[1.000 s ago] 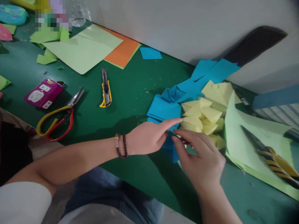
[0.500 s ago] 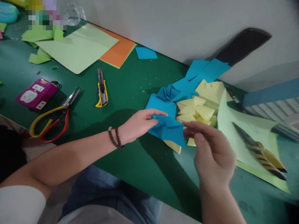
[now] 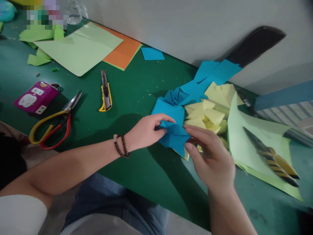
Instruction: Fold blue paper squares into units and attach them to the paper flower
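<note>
Between my two hands is a piece of folded blue paper point(image 3: 174, 136), tilted a little above the table. My left hand point(image 3: 148, 131) pinches its left side between thumb and fingers. At the paper's right edge, the thumb and fingertips of my right hand point(image 3: 212, 153) close on it. Just behind lie more blue folded papers point(image 3: 168, 106), stretching back toward the wall. Pale yellow folded papers point(image 3: 205, 112) sit in a heap beyond my right hand, partly covered by it.
Left of my arm lie red-and-yellow handled scissors point(image 3: 66, 114), a yellow cutter knife point(image 3: 106, 93) and a purple power adapter point(image 3: 36, 97). Pliers point(image 3: 275, 160) rest on light green paper point(image 3: 244, 130) at right. A dark blade point(image 3: 259, 45) leans on the wall.
My right hand has moved left and taken the right edge of the blue paper. That edge has swung slightly left. My left hand keeps its hold almost unmoved.
</note>
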### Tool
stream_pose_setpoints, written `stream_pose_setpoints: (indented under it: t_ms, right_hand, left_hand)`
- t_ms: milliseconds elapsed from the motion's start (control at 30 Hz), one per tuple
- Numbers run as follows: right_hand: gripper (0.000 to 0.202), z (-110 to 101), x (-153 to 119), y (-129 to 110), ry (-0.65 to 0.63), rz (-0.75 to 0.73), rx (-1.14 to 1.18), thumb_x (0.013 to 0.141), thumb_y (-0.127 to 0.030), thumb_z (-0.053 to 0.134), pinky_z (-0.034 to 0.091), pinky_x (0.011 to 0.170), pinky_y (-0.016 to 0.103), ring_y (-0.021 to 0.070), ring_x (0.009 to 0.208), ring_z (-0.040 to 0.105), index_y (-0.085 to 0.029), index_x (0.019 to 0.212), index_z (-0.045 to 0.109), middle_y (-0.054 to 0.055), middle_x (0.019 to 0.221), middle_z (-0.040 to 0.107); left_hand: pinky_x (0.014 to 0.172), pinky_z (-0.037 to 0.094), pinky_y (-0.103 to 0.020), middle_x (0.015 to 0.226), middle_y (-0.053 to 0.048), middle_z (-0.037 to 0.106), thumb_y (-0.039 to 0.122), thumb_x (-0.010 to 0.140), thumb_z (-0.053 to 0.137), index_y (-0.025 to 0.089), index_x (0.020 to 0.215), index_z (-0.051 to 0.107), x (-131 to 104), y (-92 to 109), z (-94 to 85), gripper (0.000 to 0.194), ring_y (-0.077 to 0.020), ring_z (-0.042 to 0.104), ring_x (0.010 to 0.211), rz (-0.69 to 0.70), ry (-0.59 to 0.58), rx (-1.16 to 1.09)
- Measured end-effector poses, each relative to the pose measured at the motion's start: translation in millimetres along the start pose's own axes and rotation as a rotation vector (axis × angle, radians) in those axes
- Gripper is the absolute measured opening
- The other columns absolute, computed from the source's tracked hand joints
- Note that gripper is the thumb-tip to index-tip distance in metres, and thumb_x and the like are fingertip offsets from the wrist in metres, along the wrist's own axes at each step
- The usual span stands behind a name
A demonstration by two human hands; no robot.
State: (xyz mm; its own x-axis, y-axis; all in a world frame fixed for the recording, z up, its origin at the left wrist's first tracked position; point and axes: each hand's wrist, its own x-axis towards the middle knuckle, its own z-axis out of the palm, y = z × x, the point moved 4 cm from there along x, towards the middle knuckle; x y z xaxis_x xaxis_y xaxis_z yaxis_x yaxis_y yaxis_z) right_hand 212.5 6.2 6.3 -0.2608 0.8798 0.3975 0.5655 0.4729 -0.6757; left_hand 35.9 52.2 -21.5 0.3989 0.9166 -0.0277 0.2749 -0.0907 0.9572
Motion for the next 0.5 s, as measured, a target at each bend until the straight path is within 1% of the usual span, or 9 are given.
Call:
stream_pose_setpoints:
  t_ms: [67,100,167,233,333,400,500]
  right_hand:
    - [0.029,-2.4,-0.4,2.0,0.011,0.065,0.010,0.090,-0.028,0.060,0.056,0.076,0.036,0.0211,0.097,0.065,-0.029,0.118,0.064,0.007,0.115,0.067]
    - [0.028,-3.0,-0.8,3.3,0.012,0.112,0.011,0.091,-0.031,0.059,0.056,0.077,0.037,0.0206,0.094,0.066,-0.028,0.118,0.064,0.006,0.112,0.068]
    - [0.029,-2.5,-1.5,4.7,0.001,0.192,-0.016,0.088,-0.035,0.062,0.057,0.079,0.038,0.0204,0.091,0.066,-0.028,0.116,0.064,0.005,0.107,0.069]
    - [0.030,-0.2,-1.5,3.0,-0.012,0.218,-0.089,0.083,-0.035,0.069,0.057,0.079,0.038,0.0206,0.090,0.067,-0.028,0.112,0.064,0.003,0.104,0.070]
    - [0.018,5.2,0.2,-4.5,-0.007,0.152,-0.206,0.083,-0.029,0.068,0.058,0.077,0.037,0.0202,0.087,0.068,-0.026,0.100,0.064,0.002,0.100,0.071]
    - [0.011,9.5,1.5,-10.1,-0.006,0.069,-0.239,0.084,-0.024,0.066,0.058,0.080,0.038,0.0205,0.090,0.069,-0.025,0.094,0.062,0.003,0.101,0.072]
    - [0.012,14.0,2.1,-14.4,0.000,-0.013,-0.243,0.083,-0.016,0.063,0.057,0.082,0.038,0.0208,0.094,0.069,-0.025,0.091,0.062,0.003,0.102,0.071]
  left_hand:
    - [0.059,0.044,-0.021,0.085,0.002,0.069,0.005,0.082,0.053,0.020,0.113,0.063,-2.5,2.5,1.8,0.036,-0.0092,0.055,0.060,0.083,-0.003,0.102]
    - [0.066,0.048,-0.023,0.097,0.000,0.071,0.005,0.083,0.052,0.021,0.117,0.061,-4.2,4.0,3.9,0.038,-0.0110,0.061,0.069,0.138,-0.024,0.146]
    - [0.080,0.051,-0.027,0.116,-0.002,0.069,0.005,0.085,0.050,0.022,0.125,0.056,-8.0,6.8,9.2,0.043,-0.0158,0.067,0.092,0.243,-0.083,0.250]
    - [0.085,0.052,-0.031,0.125,-0.005,0.065,0.006,0.087,0.048,0.021,0.130,0.050,-11.1,8.1,13.2,0.046,-0.0199,0.065,0.105,0.312,-0.114,0.359]
    - [0.083,0.053,-0.031,0.128,-0.008,0.060,0.007,0.086,0.052,0.020,0.131,0.047,-12.7,8.9,13.6,0.047,-0.0218,0.063,0.108,0.351,-0.087,0.407]
    - [0.082,0.053,-0.030,0.122,-0.008,0.061,0.006,0.081,0.056,0.020,0.124,0.049,-12.2,9.8,11.6,0.046,-0.0206,0.063,0.105,0.369,-0.049,0.349]
    - [0.082,0.053,-0.029,0.110,-0.006,0.062,0.003,0.077,0.058,0.020,0.115,0.053,-10.0,11.3,6.7,0.042,-0.0183,0.062,0.098,0.398,0.035,0.184]
